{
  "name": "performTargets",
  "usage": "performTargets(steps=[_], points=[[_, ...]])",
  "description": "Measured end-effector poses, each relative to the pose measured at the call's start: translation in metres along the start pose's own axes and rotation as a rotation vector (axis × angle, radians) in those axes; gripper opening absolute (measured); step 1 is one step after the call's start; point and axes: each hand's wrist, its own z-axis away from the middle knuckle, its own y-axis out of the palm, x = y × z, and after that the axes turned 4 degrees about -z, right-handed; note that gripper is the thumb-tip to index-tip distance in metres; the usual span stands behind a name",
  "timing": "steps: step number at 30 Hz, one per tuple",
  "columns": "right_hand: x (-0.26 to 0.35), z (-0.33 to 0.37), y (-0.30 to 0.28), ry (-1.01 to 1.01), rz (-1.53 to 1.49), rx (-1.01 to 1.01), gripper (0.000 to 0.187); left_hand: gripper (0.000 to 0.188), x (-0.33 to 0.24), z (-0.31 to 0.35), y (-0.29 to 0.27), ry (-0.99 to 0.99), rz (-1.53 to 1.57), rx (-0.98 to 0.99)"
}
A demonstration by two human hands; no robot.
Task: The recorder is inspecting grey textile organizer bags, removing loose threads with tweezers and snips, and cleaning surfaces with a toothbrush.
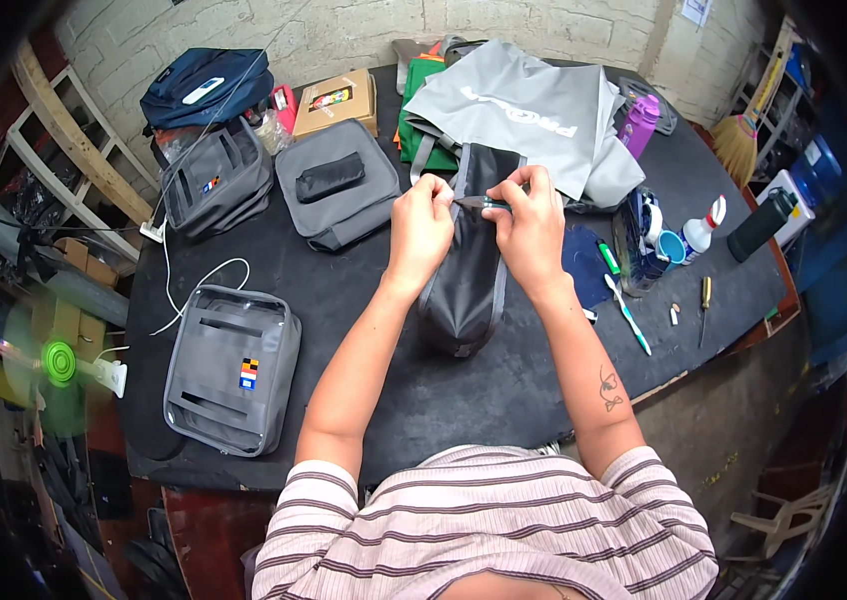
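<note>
A black fabric bag [464,270] with grey edge trim stands lengthwise on the table in front of me. Over its upper part, my right hand [532,225] is closed on small thread snips [476,202], whose pointed metal blades face left. Those blade tips reach the fingers of my left hand [422,228], which is closed in a pinch beside the bag's left edge. Whatever sits between those left fingertips is too small to make out. Both forearms come up from below, on either side of the bag.
Grey bags [236,370] lie on the left, with another [339,185] farther back. A large grey sheet [514,110] covers the back. On the right are a toothbrush [629,315], a screwdriver [706,305], a spray bottle [702,235] and a dark green bottle [764,225]. A fan [61,365] spins at left.
</note>
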Motion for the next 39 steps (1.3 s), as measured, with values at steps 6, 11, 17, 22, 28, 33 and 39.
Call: performTargets(steps=[6,11,17,22,28,33,39], points=[[-0.011,0.008,0.009,0.345,-0.251,0.012,0.045,0.041,0.014,0.004,-0.009,-0.115,0.554,-0.232],[-0.046,0.015,0.031,0.565,-0.513,0.092,0.068,0.063,-0.015,0.014,-0.036,-0.255,0.279,0.374],[-0.042,0.01,0.033,0.62,-0.832,0.144,0.058,0.015,0.018,0.017,-0.037,-0.344,0.54,0.227],[-0.005,0.006,-0.002,0.191,-0.126,0.044,0.046,0.034,0.009,0.028,-0.038,-0.297,0.589,0.38],[0.02,0.02,-0.021,0.305,-0.259,0.29,0.03,0.046,0.024,0.048,-0.024,-0.646,1.106,0.234],[0.02,0.025,-0.019,0.302,-0.225,0.25,0.028,0.045,0.019,0.052,-0.021,-0.649,1.104,0.231],[0.023,0.023,-0.021,0.22,-0.149,0.196,0.024,0.04,0.014,0.053,-0.02,-0.659,1.098,0.186]])
